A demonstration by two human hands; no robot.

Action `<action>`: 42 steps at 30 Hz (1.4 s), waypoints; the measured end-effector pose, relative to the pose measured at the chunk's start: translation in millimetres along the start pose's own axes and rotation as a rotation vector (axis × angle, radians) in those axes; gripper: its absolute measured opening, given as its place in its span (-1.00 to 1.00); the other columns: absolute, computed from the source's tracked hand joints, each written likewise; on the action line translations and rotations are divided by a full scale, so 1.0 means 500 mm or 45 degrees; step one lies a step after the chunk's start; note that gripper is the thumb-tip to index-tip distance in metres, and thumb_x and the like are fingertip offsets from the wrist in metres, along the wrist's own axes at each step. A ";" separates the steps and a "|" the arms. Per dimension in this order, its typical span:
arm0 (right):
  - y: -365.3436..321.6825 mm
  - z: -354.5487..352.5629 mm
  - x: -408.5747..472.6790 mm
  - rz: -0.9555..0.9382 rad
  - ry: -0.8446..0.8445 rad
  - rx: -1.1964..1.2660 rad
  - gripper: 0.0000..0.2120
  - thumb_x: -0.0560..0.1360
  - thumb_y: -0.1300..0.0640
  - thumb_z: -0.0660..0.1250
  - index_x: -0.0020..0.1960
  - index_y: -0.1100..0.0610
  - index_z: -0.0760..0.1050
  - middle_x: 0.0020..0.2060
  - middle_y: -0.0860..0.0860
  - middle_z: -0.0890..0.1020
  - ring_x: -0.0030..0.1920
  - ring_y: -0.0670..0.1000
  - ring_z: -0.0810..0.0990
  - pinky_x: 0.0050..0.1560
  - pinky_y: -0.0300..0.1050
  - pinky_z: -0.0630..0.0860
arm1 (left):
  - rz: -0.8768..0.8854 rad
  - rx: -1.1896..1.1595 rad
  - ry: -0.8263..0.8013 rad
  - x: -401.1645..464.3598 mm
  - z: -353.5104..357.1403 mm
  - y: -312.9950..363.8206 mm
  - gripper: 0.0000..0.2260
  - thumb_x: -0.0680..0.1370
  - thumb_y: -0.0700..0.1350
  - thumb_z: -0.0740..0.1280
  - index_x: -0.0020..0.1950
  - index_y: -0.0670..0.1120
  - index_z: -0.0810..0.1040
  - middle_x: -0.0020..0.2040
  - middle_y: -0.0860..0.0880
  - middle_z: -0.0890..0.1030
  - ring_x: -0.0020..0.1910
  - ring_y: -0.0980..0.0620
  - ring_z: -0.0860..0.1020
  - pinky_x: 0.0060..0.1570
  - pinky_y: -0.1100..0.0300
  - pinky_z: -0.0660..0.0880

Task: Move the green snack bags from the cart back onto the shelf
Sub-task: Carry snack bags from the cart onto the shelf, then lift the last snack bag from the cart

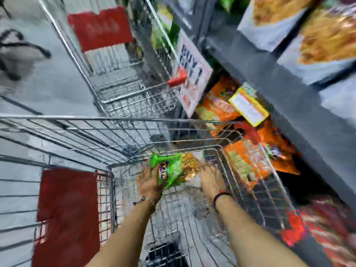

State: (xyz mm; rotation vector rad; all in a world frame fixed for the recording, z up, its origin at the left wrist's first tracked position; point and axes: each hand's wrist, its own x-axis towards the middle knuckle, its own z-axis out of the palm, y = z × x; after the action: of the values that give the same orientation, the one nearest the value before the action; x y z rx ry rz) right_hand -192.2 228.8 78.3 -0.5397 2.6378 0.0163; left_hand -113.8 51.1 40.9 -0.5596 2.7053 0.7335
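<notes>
Green snack bag (174, 169) inside wire cart (107, 132): light, soft, crinkly, likely crushable; gripped at left edge by left hand (150, 183), right hand (209, 179) against right edge, grip unclear.

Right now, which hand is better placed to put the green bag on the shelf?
Right, probably. The right hand is on the green snack bag's shelf-side edge, and the shelf stands to the right of the cart. The left hand grips the far side. Motion blur hides the exact grip.

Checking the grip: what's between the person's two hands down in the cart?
In the head view, the green snack bag sits between the left hand and the right hand, over the cart. Left fingers wrap it; blur hides the right's contact.
</notes>
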 end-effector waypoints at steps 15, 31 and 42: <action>-0.034 0.230 0.043 0.061 -0.233 -0.028 -0.26 0.49 -0.21 0.09 0.49 0.17 -0.07 0.41 0.19 0.30 0.28 0.17 0.42 0.27 0.04 0.42 | -0.413 -0.276 0.236 0.078 0.179 -0.079 -0.39 0.45 -0.26 0.25 0.43 -0.13 0.06 0.49 -0.26 0.08 0.45 -0.20 0.13 0.39 -0.08 0.13; -0.039 0.179 0.039 0.433 -0.237 0.946 -0.60 0.50 0.21 0.28 0.32 0.21 0.31 0.21 0.24 0.55 0.18 0.22 0.53 0.19 0.03 0.48 | -0.578 -1.274 -0.061 0.005 0.173 -0.026 -0.56 0.49 -0.27 0.28 0.34 -0.21 0.24 0.28 -0.32 0.40 0.20 -0.25 0.46 0.20 -0.17 0.44; 0.028 -0.145 -0.246 0.249 0.463 1.300 -0.58 0.54 0.29 0.21 0.36 0.32 0.21 0.33 0.22 0.42 0.34 0.17 0.40 0.27 -0.12 0.32 | 0.186 -1.287 0.156 -0.152 -0.127 0.234 -0.45 0.39 -0.12 0.34 0.34 -0.15 0.26 0.24 -0.30 0.50 0.13 -0.12 0.52 0.18 0.06 0.49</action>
State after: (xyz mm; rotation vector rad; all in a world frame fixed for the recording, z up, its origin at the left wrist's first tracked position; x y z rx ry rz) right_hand -126.7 280.1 194.8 0.0851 2.5541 -1.3779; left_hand -107.7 132.5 170.7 -0.6023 2.3098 2.1737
